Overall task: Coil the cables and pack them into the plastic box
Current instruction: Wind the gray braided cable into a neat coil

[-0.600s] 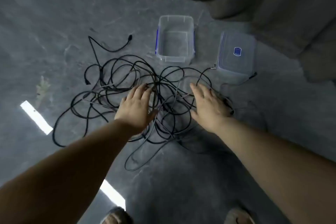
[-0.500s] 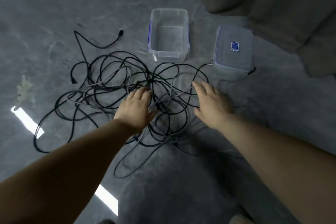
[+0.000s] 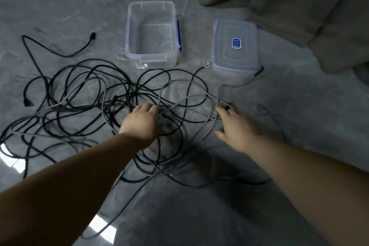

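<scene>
Your left hand [image 3: 142, 121] reaches palm-down to mid-frame, fingers loosely extended, while your right hand [image 3: 236, 126] stretches forward at centre-right, fingers extended, both forearms bare.

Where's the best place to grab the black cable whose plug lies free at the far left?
Pinch the black cable just behind its plug, coming from above. That end lies alone on the floor, clear of the tangle, so it should pull free first.

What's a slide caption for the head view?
Both hands, left hand and right hand, reach into tangled cables beside an empty plastic box and its lid.
</scene>
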Demonstrator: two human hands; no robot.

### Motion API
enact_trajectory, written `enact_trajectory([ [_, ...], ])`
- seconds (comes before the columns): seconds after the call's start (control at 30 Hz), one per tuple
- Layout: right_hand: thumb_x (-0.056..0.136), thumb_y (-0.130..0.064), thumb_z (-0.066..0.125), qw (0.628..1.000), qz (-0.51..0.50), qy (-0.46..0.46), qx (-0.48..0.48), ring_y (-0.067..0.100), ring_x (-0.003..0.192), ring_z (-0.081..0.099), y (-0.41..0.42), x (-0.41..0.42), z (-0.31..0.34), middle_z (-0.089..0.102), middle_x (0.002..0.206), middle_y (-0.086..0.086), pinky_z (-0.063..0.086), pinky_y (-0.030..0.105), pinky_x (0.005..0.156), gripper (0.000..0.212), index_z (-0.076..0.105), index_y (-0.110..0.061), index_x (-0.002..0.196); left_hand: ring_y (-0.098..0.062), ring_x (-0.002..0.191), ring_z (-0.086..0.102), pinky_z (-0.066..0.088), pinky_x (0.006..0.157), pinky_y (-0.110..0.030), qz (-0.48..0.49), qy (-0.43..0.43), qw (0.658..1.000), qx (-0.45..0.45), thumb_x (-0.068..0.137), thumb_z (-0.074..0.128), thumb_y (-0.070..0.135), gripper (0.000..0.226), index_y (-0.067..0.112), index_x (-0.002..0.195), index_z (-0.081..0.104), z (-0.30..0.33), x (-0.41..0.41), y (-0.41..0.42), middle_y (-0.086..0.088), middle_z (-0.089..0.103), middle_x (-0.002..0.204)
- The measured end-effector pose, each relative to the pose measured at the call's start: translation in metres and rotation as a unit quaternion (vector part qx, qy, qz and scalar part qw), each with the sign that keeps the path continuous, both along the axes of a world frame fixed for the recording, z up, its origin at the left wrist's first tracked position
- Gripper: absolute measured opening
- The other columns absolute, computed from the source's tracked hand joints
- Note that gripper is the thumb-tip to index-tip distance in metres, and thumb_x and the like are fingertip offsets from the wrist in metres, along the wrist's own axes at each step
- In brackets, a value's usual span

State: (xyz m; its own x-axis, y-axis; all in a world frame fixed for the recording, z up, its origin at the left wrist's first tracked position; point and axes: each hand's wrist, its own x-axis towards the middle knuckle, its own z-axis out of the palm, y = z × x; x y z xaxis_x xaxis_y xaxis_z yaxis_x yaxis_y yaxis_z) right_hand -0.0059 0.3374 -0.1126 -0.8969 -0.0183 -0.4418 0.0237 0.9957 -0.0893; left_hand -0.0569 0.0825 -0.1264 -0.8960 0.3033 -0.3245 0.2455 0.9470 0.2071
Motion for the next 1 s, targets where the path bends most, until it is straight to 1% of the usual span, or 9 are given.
enact_trajectory([
  [0.07,0.094,-0.035,0.053,1.0,0.005,-0.02,-0.005,0.031,0.1,0.06,0.001,-0.003,-0.005,0.058,0.119,0.01,0.042,0.033,0.068,0.061,0.024,-0.02,0.146,-0.027,0.13,0.038,0.039,0.104,-0.039,-0.025,-0.007,1.0,0.01,0.093,0.054,0.042,0.061,0.027,0.148,0.033,-0.005,-0.003,0.01,-0.003,0.043,0.142],
  [0.13,0.095,-0.033,0.053,0.999,-0.021,-0.031,-0.035,0.032,0.097,0.061,-0.001,-0.01,-0.008,0.062,0.113,0.011,0.042,0.033,0.067,0.06,0.024,-0.023,0.147,-0.027,0.13,0.038,0.038,0.105,-0.038,-0.032,-0.013,0.999,0.024,0.093,0.054,0.04,0.061,0.03,0.149,0.031,-0.007,-0.006,0.019,-0.002,0.041,0.144],
  [0.3,0.095,-0.027,0.052,0.985,-0.075,0.01,-0.155,0.027,0.121,0.051,-0.015,-0.028,-0.011,0.05,0.138,0.005,0.043,0.033,0.1,0.044,0.048,-0.017,0.138,-0.03,0.127,0.041,0.041,0.101,-0.041,-0.008,0.012,0.997,0.078,0.095,0.053,0.031,0.053,0.025,0.146,0.04,-0.006,-0.011,0.036,-0.002,0.045,0.143],
  [0.43,0.089,-0.014,0.06,0.958,-0.026,0.16,-0.235,0.026,0.098,0.061,-0.036,-0.028,0.001,0.065,0.107,0.005,0.047,0.03,0.084,0.022,0.071,-0.012,0.108,-0.027,0.115,0.057,0.045,0.094,-0.031,0.056,0.046,0.978,0.196,0.099,0.05,0.025,0.04,0.02,0.138,0.053,0.005,-0.019,0.045,-0.006,0.061,0.128],
  [0.53,0.084,-0.005,0.062,0.936,-0.006,0.202,-0.289,0.025,0.085,0.062,-0.05,-0.028,0.015,0.066,0.092,0.003,0.049,0.033,0.077,0.013,0.07,-0.013,0.091,-0.015,0.105,0.062,0.043,0.086,-0.018,0.095,0.025,0.96,0.262,0.1,0.049,0.021,0.039,0.023,0.139,0.051,0.023,-0.029,0.049,0.001,0.064,0.12],
  [0.6,0.083,-0.003,0.059,0.923,-0.013,0.203,-0.326,0.024,0.078,0.061,-0.058,-0.03,0.025,0.063,0.083,-0.002,0.05,0.038,0.072,0.014,0.062,-0.015,0.088,-0.018,0.107,0.059,0.045,0.091,-0.024,0.055,0.069,0.96,0.265,0.095,0.054,0.013,0.042,0.023,0.135,0.055,0.034,-0.033,0.043,0.0,0.057,0.126],
  [0.7,0.084,-0.001,0.056,0.909,-0.025,0.215,-0.355,0.019,0.069,0.056,-0.065,-0.037,0.043,0.059,0.076,-0.008,0.051,0.038,0.068,0.021,0.056,-0.022,0.085,-0.029,0.107,0.053,0.047,0.093,-0.037,0.041,0.149,0.961,0.231,0.087,0.065,0.013,0.034,0.019,0.12,0.064,0.044,-0.037,0.026,-0.008,0.051,0.118],
  [0.83,0.086,0.004,0.051,0.863,-0.08,0.289,-0.406,0.019,0.078,0.064,-0.072,-0.055,0.062,0.058,0.08,-0.01,0.051,0.032,0.076,0.027,0.061,-0.019,0.095,-0.034,0.106,0.047,0.041,0.085,-0.037,0.096,0.222,0.955,0.17,0.093,0.061,0.025,0.021,0.013,0.109,0.067,0.06,-0.037,0.005,-0.014,0.054,0.106],
  [1.0,0.09,-0.001,0.045,0.808,-0.225,0.365,-0.404,0.028,0.093,0.065,-0.071,-0.086,0.071,0.066,0.108,0.014,0.051,0.038,0.089,0.034,0.067,-0.011,0.115,-0.034,0.106,0.05,0.044,0.088,-0.038,0.175,0.207,0.949,0.162,0.094,0.059,0.033,0.024,0.012,0.098,0.069,0.075,-0.039,-0.039,-0.012,0.056,0.108],
])
